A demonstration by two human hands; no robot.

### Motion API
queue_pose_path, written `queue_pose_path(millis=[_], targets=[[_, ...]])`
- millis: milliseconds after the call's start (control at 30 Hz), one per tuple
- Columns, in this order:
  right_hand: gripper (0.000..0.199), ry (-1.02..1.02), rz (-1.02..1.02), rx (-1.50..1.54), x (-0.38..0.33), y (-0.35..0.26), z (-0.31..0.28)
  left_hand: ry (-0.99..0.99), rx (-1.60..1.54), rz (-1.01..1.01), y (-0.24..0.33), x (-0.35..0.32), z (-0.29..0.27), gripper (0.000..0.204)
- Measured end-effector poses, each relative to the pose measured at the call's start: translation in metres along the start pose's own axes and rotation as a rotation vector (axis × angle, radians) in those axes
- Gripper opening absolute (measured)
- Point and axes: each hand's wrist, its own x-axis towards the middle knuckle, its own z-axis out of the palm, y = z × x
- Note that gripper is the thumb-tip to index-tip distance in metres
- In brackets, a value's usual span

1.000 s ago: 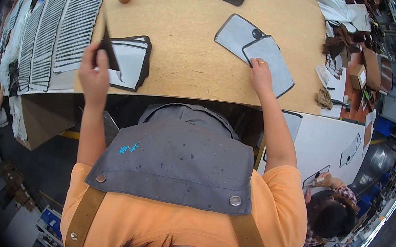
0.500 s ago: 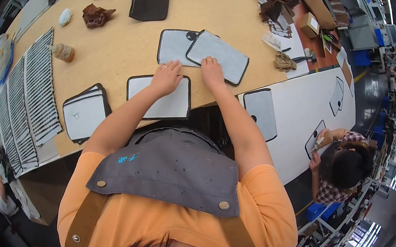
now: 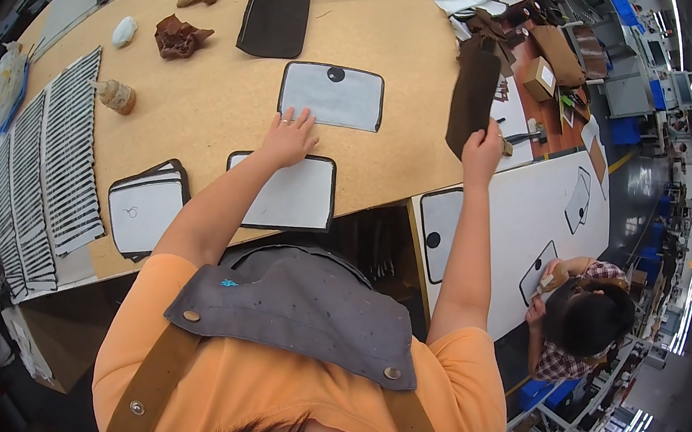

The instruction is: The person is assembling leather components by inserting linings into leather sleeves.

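My left hand (image 3: 290, 136) lies flat with its fingers spread. Its fingertips reach the lower left edge of a pale panel with a black border and a black round spot (image 3: 333, 102). Just below that hand, another pale black-edged panel (image 3: 293, 193) rests near the table's front edge, partly under my forearm. Out to the right, my right hand (image 3: 483, 155) pinches the lower corner of a dark brown panel (image 3: 472, 94), raised with its dark side showing. At the left is a stack of pale panels (image 3: 146, 209).
A dark brown panel (image 3: 274, 20), crumpled brown leather (image 3: 182, 37) and a bottle of tan liquid (image 3: 115, 96) are on the table. Striped strips (image 3: 72, 151) cover its left. On the white table at right, a person (image 3: 590, 316) handles a panel beside another spotted panel (image 3: 439, 235).
My right hand has lifted the overlapping panel off the spotted one and carried it right, turning its dark side into view. My left hand stays near the same place.
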Motion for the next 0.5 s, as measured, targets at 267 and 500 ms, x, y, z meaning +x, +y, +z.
queue_pose_path(millis=[267, 500], targets=[[0.033, -0.638, -0.238, 0.187, -0.039, -0.092, -0.016, 0.451, -0.769, 0.162, 0.007, -0.047, -0.032, 0.065], [0.034, -1.112, -0.21, 0.507, -0.053, -0.155, -0.007, 0.204, -1.228, -0.047, -0.02, -0.128, -0.047, 0.047]])
